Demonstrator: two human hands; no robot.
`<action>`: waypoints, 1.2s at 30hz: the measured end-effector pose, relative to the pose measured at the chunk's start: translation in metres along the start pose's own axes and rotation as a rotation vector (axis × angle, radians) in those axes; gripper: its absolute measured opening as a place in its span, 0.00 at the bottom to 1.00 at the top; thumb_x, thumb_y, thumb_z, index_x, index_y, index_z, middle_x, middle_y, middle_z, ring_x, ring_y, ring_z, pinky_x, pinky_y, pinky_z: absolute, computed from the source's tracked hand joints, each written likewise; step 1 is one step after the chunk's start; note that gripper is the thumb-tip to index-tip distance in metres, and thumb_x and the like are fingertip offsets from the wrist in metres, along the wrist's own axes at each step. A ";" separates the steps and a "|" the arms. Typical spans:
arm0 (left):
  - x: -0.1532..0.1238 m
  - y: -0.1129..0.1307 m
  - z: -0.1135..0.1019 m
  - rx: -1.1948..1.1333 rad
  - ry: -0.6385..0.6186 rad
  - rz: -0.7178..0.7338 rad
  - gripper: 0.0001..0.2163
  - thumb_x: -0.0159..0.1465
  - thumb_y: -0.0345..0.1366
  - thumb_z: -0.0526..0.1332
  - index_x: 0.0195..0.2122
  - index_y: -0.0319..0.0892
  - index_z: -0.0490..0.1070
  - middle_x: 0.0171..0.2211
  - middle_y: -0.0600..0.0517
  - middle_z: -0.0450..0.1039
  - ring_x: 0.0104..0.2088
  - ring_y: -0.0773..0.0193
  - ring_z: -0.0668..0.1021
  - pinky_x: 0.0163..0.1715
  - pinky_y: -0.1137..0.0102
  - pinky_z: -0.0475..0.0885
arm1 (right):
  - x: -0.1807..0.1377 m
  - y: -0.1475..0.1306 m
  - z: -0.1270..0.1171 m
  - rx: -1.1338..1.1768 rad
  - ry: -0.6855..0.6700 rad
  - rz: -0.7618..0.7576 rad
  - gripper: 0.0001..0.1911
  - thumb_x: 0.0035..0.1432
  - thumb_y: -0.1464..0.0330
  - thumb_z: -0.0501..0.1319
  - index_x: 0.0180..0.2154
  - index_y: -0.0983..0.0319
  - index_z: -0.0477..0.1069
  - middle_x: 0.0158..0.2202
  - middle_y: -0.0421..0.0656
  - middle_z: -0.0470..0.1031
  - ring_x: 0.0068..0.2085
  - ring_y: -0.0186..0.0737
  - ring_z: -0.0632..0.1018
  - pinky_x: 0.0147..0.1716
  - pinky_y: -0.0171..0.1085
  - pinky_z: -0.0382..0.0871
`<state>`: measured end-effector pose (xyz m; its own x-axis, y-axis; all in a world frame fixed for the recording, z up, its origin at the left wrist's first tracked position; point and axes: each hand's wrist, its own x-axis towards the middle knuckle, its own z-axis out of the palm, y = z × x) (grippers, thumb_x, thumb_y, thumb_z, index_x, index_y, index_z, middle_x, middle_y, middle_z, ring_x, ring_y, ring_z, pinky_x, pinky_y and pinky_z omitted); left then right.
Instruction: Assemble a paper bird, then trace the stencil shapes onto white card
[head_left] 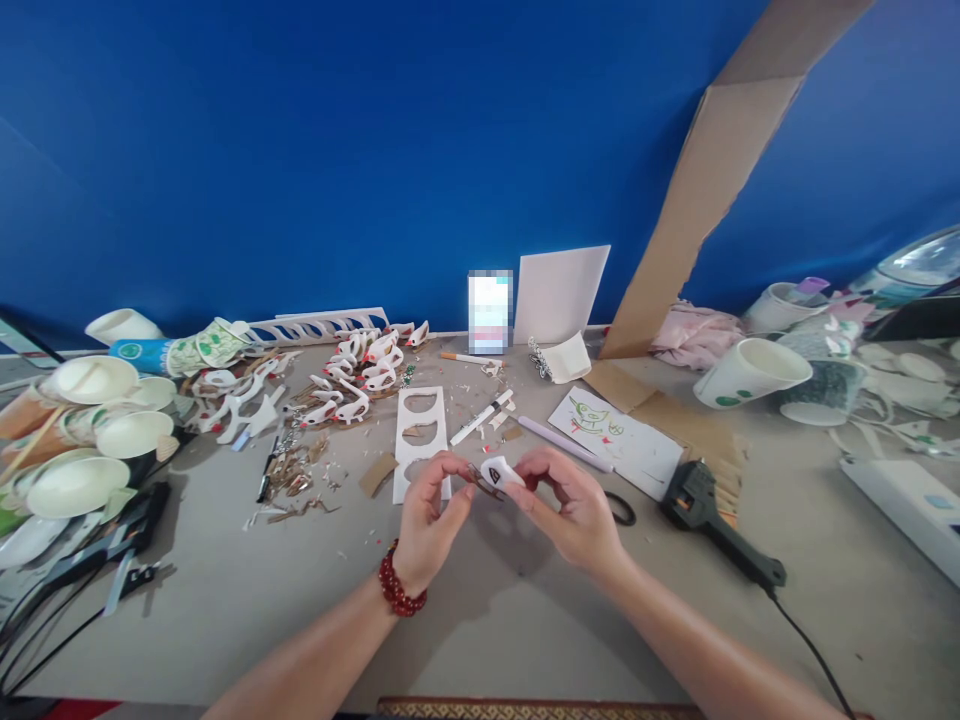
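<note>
My left hand point(431, 515), with a red bead bracelet at the wrist, pinches one end of a small brown cardboard strip point(489, 488). Between the thumb and fingers of my right hand point(570, 505) is a white cutout piece point(496, 471) with a black eye-like drawing on it. The two pieces meet or overlap between my hands, above the table; whether they are joined I cannot tell. Just behind my left hand lies a white sheet with oval holes point(426, 405). A black ring-shaped object point(622, 510) shows beside my right hand.
A glue gun point(694, 495) with its cord lies to the right, near a sheet with a green drawing point(615, 430). White cutouts with red tips point(367, 365) and cardboard scraps point(300, 475) spread at centre-left. Paper cups point(97, 380) crowd the left; a phone point(490, 312) stands behind.
</note>
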<state>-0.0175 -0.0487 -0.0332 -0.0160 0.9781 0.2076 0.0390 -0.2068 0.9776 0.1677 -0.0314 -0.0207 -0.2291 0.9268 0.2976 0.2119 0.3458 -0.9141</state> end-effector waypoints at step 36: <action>-0.001 -0.005 0.001 -0.020 0.002 -0.008 0.02 0.65 0.34 0.59 0.36 0.42 0.68 0.36 0.51 0.69 0.39 0.62 0.72 0.42 0.69 0.66 | 0.001 -0.001 0.001 0.035 -0.027 0.067 0.06 0.61 0.64 0.63 0.34 0.59 0.70 0.32 0.41 0.72 0.32 0.38 0.71 0.32 0.37 0.66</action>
<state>-0.0164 -0.0490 -0.0383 -0.0187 0.9796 0.2001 0.0192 -0.1998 0.9797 0.1665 -0.0308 -0.0192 -0.2413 0.9432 0.2284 0.1940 0.2775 -0.9410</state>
